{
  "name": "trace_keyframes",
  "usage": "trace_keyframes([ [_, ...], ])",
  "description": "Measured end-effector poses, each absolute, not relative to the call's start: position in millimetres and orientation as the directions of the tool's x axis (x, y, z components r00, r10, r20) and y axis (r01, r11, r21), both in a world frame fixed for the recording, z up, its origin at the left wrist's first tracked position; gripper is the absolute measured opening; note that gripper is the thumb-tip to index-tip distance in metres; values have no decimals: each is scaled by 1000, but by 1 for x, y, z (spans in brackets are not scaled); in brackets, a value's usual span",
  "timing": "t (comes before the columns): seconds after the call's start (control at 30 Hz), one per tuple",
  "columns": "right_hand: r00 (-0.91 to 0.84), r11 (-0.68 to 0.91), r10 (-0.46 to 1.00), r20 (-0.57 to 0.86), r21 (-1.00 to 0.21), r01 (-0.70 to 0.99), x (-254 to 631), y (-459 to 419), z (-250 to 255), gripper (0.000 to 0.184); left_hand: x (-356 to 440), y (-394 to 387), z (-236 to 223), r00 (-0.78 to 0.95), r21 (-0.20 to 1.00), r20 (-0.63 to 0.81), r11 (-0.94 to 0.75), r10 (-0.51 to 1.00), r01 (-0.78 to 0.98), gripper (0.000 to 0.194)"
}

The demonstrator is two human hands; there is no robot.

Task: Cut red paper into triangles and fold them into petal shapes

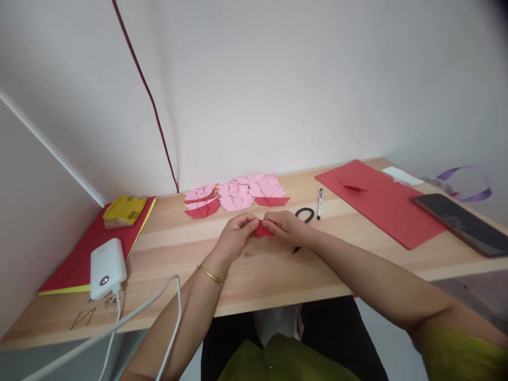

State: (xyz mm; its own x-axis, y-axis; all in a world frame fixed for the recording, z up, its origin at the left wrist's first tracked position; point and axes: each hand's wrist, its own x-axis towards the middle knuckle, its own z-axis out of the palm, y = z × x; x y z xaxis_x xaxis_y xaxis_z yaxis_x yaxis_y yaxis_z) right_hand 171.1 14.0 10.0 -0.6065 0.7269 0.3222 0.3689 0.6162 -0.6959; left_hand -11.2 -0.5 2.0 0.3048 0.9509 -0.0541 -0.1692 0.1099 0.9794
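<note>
A small piece of folded red paper [262, 229] is pinched between my two hands above the middle of the wooden table. My left hand [237, 235] grips its left side with thumb and fingertips. On its other side my right hand [289, 226] closes on it the same way, partly covering it. Black-handled scissors [305, 214] lie beneath my right hand, partly hidden by it. Behind my hands rest several folded pink paper pieces [236, 197]. Folded red pieces [203, 208] lie among them.
Red sheets [381, 203], a marker [319, 203] and a dark phone [462, 222] lie to the right. At left, a white power bank [108, 269] and a yellow packet [125, 210] sit on red and yellow paper [79, 254]. A white cable [146, 301] crosses near my left forearm.
</note>
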Motion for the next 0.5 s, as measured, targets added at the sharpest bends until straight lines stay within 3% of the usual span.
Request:
trace_keyframes([
  [0.2, -592, 584, 750, 297, -717, 380, 169, 13, 9, 38, -10, -2, 5, 195, 999, 25, -20, 981, -31, 22],
  [0.37, -595, 595, 747, 296, -697, 400, 168, 13, 8, 35, -8, -3, 3, 298, 994, -55, 80, 953, -72, 22],
  [0.5, -618, 593, 741, 264, -689, 416, 168, 14, 5, 30, -8, -3, 1, 282, 996, -60, 75, 957, -43, 19],
])
